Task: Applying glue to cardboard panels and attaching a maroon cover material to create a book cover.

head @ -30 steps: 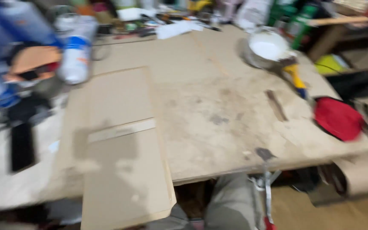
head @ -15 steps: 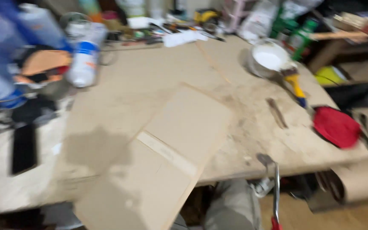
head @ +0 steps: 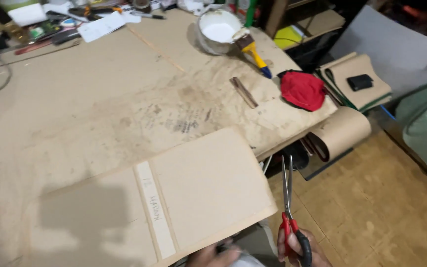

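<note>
Board (head: 193, 193) swung rightward; right hand (head: 297, 247) now raises scissors (head: 287, 198).

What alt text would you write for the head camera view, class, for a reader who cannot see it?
A right hand holds red-handled scissors, blades up, beside a brown board that the left hand supports from below over a stained worktable. Farther back sit a tub of white paste, a yellow-handled brush and a red cloth.
</note>
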